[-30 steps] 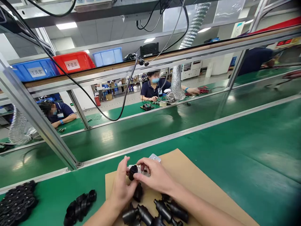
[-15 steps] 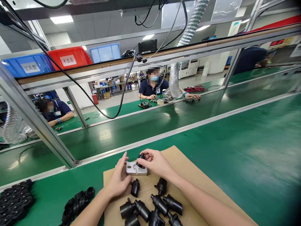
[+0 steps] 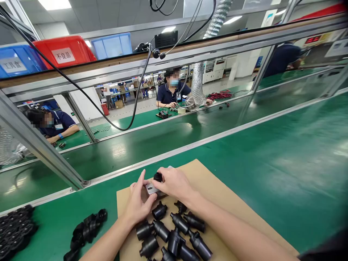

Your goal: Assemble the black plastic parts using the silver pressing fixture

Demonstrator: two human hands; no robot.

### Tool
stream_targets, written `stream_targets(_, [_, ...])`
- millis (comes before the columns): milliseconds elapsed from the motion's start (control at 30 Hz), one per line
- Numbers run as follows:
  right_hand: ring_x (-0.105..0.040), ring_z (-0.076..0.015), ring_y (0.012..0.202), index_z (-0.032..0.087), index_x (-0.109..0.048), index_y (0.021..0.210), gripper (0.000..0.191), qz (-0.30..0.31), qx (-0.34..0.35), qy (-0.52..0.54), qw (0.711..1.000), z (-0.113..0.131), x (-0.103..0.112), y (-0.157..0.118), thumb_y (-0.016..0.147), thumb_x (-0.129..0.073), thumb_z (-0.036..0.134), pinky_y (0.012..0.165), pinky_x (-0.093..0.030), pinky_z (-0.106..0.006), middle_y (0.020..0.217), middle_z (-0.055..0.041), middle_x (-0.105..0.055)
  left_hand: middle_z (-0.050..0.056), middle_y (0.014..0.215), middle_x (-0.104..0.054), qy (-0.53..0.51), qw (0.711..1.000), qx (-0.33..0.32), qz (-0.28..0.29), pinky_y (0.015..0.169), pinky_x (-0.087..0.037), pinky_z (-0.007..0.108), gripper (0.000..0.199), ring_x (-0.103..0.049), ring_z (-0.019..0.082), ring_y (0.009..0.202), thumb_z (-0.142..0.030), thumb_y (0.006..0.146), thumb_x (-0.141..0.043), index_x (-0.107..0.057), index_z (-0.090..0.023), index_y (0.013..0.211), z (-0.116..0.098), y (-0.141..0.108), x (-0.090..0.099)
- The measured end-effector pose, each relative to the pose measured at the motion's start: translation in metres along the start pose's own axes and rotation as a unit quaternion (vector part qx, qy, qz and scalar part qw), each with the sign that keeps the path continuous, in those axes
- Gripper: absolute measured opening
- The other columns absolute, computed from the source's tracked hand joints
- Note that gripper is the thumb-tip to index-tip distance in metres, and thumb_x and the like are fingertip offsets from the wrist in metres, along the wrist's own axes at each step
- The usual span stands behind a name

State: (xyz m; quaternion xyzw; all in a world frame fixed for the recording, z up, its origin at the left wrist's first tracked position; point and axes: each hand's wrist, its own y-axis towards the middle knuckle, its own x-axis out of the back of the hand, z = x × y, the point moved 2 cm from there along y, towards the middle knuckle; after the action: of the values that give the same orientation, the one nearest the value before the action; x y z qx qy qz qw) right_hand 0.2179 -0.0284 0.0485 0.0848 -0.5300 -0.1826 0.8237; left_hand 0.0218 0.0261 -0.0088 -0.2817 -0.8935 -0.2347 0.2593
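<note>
My right hand is closed round a black cylindrical part over a silver metal block. The hand hides most of the block's right side. At the block's left end is my left hand, its thumb and fingers closed on that end. Several black fittings lie on the brown cardboard below both hands, one of them just under my left thumb.
Black rings and a pile of black parts lie on the green table to the left. A metal post rises at the left. Beyond the metal rail, people sit at a far bench.
My left thumb and fingers have closed on the metal block's end. My right hand has turned further over the black part and covers more of the block. The camera view has shifted.
</note>
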Motion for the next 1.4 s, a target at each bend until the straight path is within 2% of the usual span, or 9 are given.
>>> stream_targets(300, [-0.077,-0.0323,0.084,0.015,-0.074,0.092,0.042,0.022,0.014,-0.098,0.995,0.012,0.006,-0.001,0.101,-0.071,0.056,0.067,-0.045,-0.034,0.085,-0.0147,-0.079,0.005,0.135,-0.068,0.0,0.999,-0.034,0.005,0.117,-0.038,0.056,0.087,-0.055,0.03,0.126,-0.03,0.1,-0.067,-0.018,-0.042,0.17,0.002,0.004,0.001])
stream_targets(467, [-0.076,-0.0321,0.083,0.016,-0.073,0.093,0.046,0.038,0.004,-0.101,0.994,0.01,0.014,-0.002,0.1,-0.069,0.061,0.066,-0.046,-0.033,0.086,-0.0155,-0.078,0.006,0.135,-0.068,0.014,0.999,-0.046,0.002,0.117,-0.037,0.056,0.085,-0.055,0.03,0.125,-0.031,0.101,-0.067,-0.019,-0.041,0.17,-0.001,0.003,0.002])
stream_targets(700, [-0.075,-0.0318,0.082,0.018,-0.073,0.089,0.039,0.058,0.002,-0.068,0.996,0.008,0.013,-0.002,0.097,-0.072,0.056,0.071,-0.048,-0.034,0.084,-0.0156,-0.078,0.006,0.136,-0.068,0.044,0.996,-0.075,0.0,0.118,-0.034,0.056,0.084,-0.058,0.031,0.124,-0.03,0.101,-0.067,-0.021,-0.041,0.17,-0.008,0.003,0.002])
stream_targets(833, [-0.074,-0.0342,0.084,0.016,-0.075,0.088,0.047,0.061,0.017,-0.018,0.998,0.002,0.01,0.001,0.092,-0.078,0.063,0.076,-0.05,-0.037,0.084,-0.0165,-0.077,0.008,0.135,-0.07,-0.013,0.999,-0.03,0.003,0.12,-0.036,0.055,0.081,-0.061,0.031,0.128,-0.035,0.1,-0.068,-0.025,-0.037,0.17,-0.003,0.007,0.004])
stream_targets(900, [-0.073,-0.034,0.09,0.017,-0.078,0.094,0.05,0.06,0.042,0.03,0.997,-0.008,0.011,0.003,0.09,-0.079,0.067,0.08,-0.053,-0.038,0.091,-0.0153,-0.078,0.009,0.134,-0.071,-0.06,0.998,-0.002,0.013,0.121,-0.039,0.054,0.079,-0.062,0.03,0.13,-0.04,0.101,-0.068,-0.028,-0.034,0.169,0.002,0.01,0.005])
stream_targets(1000, [-0.068,-0.0294,0.115,0.021,-0.076,0.123,0.042,0.067,0.109,0.124,0.984,-0.026,0.01,0.007,0.096,-0.078,0.054,0.096,-0.054,-0.036,0.12,-0.0101,-0.076,0.01,0.133,-0.071,-0.113,0.993,0.022,0.025,0.121,-0.041,0.053,0.078,-0.064,0.03,0.129,-0.045,0.102,-0.066,-0.029,-0.029,0.169,0.005,0.013,0.007])
stream_targets(1067, [-0.063,-0.0253,0.126,0.024,-0.072,0.132,0.041,0.078,0.15,0.181,0.969,-0.037,0.006,0.008,0.095,-0.08,0.039,0.104,-0.053,-0.033,0.128,-0.0065,-0.074,0.01,0.132,-0.072,-0.132,0.99,0.03,0.031,0.12,-0.043,0.052,0.079,-0.065,0.029,0.127,-0.047,0.102,-0.066,-0.029,-0.027,0.168,0.006,0.015,0.007])
stream_targets(1167, [-0.063,-0.0243,0.124,0.024,-0.073,0.131,0.043,0.084,0.173,0.235,0.953,-0.047,-0.004,0.011,0.089,-0.082,0.027,0.105,-0.053,-0.034,0.123,-0.0062,-0.074,0.01,0.131,-0.072,-0.139,0.989,0.033,0.033,0.119,-0.044,0.051,0.079,-0.066,0.028,0.125,-0.048,0.102,-0.066,-0.029,-0.026,0.168,0.006,0.015,0.007])
stream_targets(1400, [-0.063,-0.0271,0.118,0.024,-0.08,0.122,0.041,0.074,0.168,0.27,0.945,-0.05,-0.016,0.016,0.082,-0.084,0.022,0.105,-0.052,-0.04,0.111,-0.0072,-0.069,0.009,0.131,-0.073,-0.135,0.99,0.036,0.028,0.12,-0.044,0.051,0.079,-0.067,0.028,0.124,-0.049,0.102,-0.067,-0.031,-0.027,0.168,0.004,0.014,0.007])
